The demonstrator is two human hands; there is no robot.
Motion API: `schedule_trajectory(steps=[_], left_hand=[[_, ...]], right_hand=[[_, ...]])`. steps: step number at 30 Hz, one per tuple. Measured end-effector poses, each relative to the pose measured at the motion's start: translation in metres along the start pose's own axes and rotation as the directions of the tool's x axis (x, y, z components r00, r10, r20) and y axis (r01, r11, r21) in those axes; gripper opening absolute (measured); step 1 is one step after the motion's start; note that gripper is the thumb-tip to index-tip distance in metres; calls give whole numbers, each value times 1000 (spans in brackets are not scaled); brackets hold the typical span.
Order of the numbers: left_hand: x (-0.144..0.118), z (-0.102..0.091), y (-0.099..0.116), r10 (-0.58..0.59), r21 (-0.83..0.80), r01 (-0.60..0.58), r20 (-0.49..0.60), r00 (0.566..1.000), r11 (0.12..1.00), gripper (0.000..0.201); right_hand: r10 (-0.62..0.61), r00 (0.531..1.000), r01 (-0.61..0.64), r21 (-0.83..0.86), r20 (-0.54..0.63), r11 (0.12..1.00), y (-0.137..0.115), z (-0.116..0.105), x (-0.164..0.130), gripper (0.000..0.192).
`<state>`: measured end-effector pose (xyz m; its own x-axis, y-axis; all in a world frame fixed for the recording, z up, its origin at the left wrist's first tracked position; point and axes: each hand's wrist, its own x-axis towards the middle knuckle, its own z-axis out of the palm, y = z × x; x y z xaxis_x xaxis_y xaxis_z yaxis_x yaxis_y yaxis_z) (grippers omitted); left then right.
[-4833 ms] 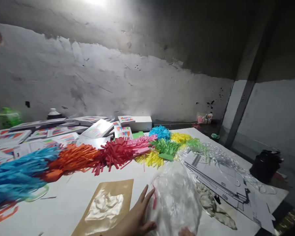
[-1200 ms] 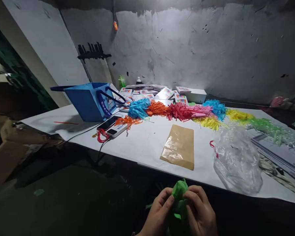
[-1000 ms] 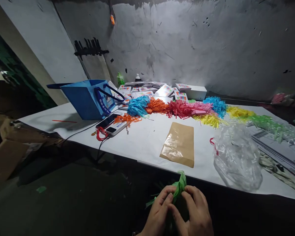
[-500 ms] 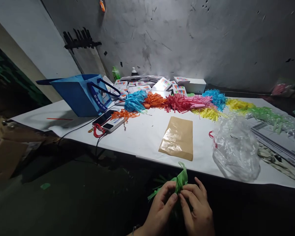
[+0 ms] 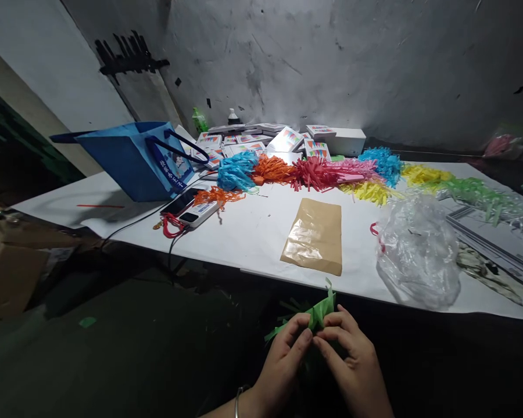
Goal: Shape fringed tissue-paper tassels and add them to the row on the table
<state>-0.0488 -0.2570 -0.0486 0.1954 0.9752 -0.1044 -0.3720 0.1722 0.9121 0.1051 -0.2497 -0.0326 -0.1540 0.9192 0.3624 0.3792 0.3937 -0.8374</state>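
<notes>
Your left hand point(image 5: 283, 357) and right hand point(image 5: 353, 360) both pinch the green fringed tissue-paper tassel point(image 5: 320, 313) just below the white counter point(image 5: 253, 232) edge; it looks light, soft and easily torn, so grip its bunched neck

Both hands' fingers point(image 5: 305, 337) pinching green fringed paper point(image 5: 321, 312), white table point(image 5: 253, 232) beyond

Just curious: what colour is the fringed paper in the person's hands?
Green: the fringed paper, pinched between left hand and right hand; head view.
</notes>
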Motion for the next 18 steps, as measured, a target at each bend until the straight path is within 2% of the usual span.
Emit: schedule_trajectory(steps=[5,12,18], left_hand=[[1,1,0,-25,-17,25,-16,1000,1000,31],[2,2,1,-16,-22,16,-8,1000,1000,30],[3,0,-2,10,18,-10,-7,1000,1000,25]], right_hand=[[110,991,-119,111,80,987,-4,-3,0,22],[125,992,-128,92,29,988,-1,0,-1,10],[147,989,-149,141,26,979,0,3,-1,16]])
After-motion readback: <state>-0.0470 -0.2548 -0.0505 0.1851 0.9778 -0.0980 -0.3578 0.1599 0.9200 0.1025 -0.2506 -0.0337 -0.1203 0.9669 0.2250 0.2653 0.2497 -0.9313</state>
